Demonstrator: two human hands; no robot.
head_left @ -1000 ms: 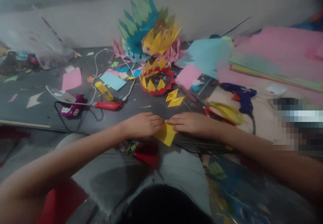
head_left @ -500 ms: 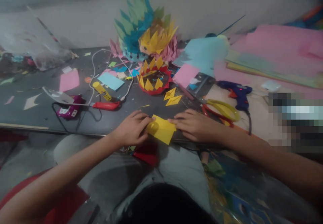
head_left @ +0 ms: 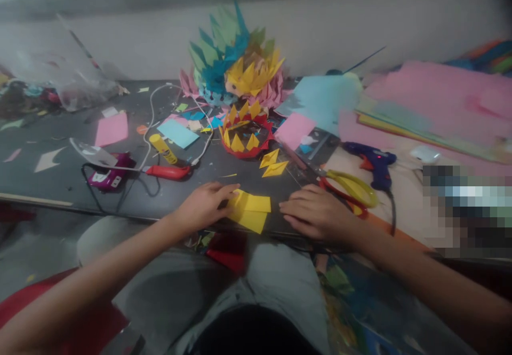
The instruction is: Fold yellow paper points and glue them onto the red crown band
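A sheet of yellow paper (head_left: 250, 217) lies at the table's near edge, its upper strip folded over toward me. My left hand (head_left: 208, 200) grips its left end, thumb and fingers closed on the corner. Just right of the paper, apart from it, my right hand (head_left: 308, 211) rests on the table with its fingers loosely stretched out and nothing visible in them. Beyond the hands sit two folded yellow paper points (head_left: 275, 169). Behind these stands a red paper ring (head_left: 244, 153) edged with yellow points.
Scissors (head_left: 354, 187) and a blue glue gun (head_left: 374, 160) lie to the right, near stacked coloured paper (head_left: 432, 91). On the left are a red-handled tool (head_left: 170, 172), a glue stick (head_left: 162, 148) and a purple device (head_left: 114, 172). A spiky paper model (head_left: 236, 61) stands at the back.
My right hand has let go of the yellow paper and moved slightly right. The paper now shows a folded-over upper strip, still in my left hand. The view has tilted up a little.
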